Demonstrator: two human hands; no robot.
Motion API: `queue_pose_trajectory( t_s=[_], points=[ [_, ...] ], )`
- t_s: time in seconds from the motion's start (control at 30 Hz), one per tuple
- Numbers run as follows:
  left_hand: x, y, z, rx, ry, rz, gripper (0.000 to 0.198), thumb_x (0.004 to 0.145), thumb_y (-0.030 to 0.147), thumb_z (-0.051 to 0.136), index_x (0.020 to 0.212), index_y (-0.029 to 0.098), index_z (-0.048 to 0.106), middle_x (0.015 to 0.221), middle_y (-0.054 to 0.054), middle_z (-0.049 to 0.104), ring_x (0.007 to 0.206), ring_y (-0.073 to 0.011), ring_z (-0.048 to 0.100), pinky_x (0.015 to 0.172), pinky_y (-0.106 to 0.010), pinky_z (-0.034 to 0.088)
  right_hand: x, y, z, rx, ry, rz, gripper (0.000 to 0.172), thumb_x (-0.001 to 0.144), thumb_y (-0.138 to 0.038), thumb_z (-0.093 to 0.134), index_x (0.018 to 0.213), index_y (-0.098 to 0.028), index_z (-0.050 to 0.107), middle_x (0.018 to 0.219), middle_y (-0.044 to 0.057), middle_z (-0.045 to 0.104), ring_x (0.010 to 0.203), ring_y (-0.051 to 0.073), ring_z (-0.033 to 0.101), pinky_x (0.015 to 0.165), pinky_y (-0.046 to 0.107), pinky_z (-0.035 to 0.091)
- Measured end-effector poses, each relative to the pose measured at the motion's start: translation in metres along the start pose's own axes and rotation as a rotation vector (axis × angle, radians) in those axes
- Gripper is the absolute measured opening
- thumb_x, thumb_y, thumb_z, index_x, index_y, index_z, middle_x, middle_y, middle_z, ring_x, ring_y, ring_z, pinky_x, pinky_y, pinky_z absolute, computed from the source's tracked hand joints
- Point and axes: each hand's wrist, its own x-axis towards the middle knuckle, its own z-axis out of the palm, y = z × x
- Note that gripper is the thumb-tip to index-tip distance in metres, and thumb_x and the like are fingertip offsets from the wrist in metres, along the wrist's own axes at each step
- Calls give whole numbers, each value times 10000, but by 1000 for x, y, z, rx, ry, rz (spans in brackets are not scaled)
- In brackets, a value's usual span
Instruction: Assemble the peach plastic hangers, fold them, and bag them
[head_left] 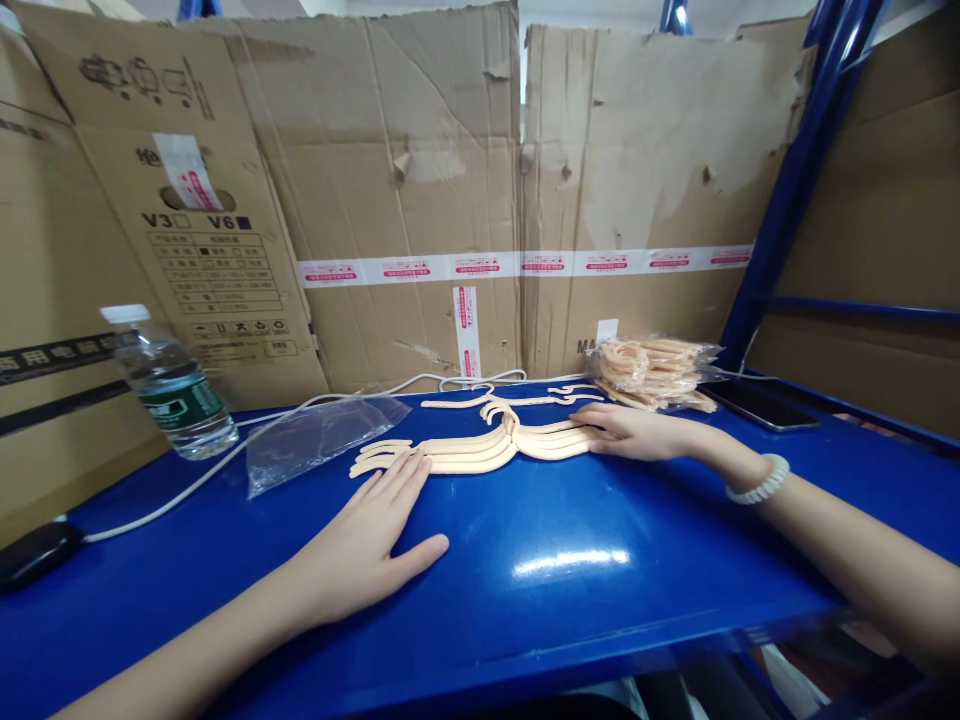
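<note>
Several beige clothes hangers [469,455] lie together on the blue table, their hooks bunched at the middle and pointing away from me. My left hand [367,540] rests on their left ends, fingers stretched flat and thumb spread out to the side. On the right ends lies my right hand [645,432], its fingers extended over the hangers; its thumb is hard to make out. Just behind the group are more beige hangers [457,398], partly hidden. A clear plastic bag [322,440] lies flat beyond my left hand.
Bagged beige hangers [652,372] are piled at the back right, beside a dark phone [761,405]. At left stand a water bottle [180,395] and a black device [41,553] with a white cable [161,510]. Cardboard [405,180] and a blue post [795,200] border the table.
</note>
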Motion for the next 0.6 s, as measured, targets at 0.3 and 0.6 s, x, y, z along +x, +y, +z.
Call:
queue_pose_trajectory(
  t_s=[0.3,0.6],
  points=[
    [0,2,-4,16,-83,-42,797,910,624,397,1516,144,205,1570,-130,187,1444,-330,206,1149,-538,267,1,-4,-1,-23,-17,35,538,925,-371,468,1357,-50,484,1354,228,507,1247,327,493,1074,479,374],
    [-3,17,-15,-98,25,280,361,965,317,438,1313,287,529,1472,-62,437,1362,-280,383,1117,-492,347,0,-1,1,9,9,41,515,927,-386,497,1362,-110,497,1353,190,526,1231,310,512,1065,461,388]
  ],
)
